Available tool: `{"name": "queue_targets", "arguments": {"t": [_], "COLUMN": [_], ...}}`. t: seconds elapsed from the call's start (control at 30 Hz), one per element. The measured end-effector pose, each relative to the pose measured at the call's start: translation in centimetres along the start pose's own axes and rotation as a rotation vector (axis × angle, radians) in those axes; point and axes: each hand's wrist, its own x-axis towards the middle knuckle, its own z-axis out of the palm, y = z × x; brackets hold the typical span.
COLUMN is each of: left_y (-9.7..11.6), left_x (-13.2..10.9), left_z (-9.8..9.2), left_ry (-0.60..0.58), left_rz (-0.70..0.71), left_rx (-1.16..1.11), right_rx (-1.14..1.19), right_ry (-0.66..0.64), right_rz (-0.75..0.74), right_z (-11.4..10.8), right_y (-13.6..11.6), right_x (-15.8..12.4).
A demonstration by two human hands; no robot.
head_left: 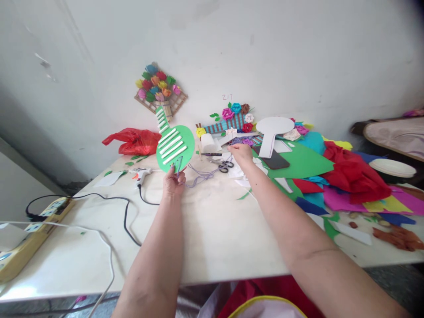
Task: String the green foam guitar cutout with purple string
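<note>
A green round cutout with a narrow neck [188, 140] is upright in my left hand [174, 181], gripped by its lower edge. White strips [174, 153] lie in rows across its face, and a short bluish-purple piece of cord shows near its bottom. Purple cord [202, 177] trails from beside this cutout over the table toward my right hand [241, 155]. The fingers of that hand are pinched together and appear to hold the cord. Black-handled scissors [226, 166] lie just below it. A white cutout of similar shape [274, 128] stands to its right.
A glue gun [141, 174] with a black cable lies left, near a red plastic bag [137, 140]. A power strip [36, 234] sits at the left edge. Coloured paper and red crepe [356, 172] cover the right side. Flower crafts [159, 86] lean against the wall.
</note>
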Motion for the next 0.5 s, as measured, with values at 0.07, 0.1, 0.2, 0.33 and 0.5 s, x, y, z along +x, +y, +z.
{"name": "queue_targets", "arguments": {"t": [0.07, 0.1, 0.2, 0.33, 0.5], "left_y": [-0.1, -0.1, -0.1, -0.1, -0.1], "left_x": [0.0, 0.0, -0.2, -0.3, -0.5], "left_z": [0.0, 0.0, 0.1, 0.2, 0.3], "left_ry": [-0.024, -0.035, -0.073, -0.111, -0.125], "left_rz": [-0.009, -0.013, -0.029, -0.051, -0.062], "left_rx": [0.007, 0.007, 0.009, 0.030, 0.030], "right_rx": [-0.048, 0.007, 0.328, 0.570, 0.608], "right_ry": [0.018, -0.013, -0.210, -0.396, -0.482], "right_rz": [-0.019, 0.001, 0.128, 0.191, 0.198], "right_z": [0.2, 0.3, 1.0, 1.3, 0.7], "right_y": [0.2, 0.1, -0.3, -1.0, -1.1], "right_x": [0.1, 0.0, -1.0, -2.2, -2.2]}}
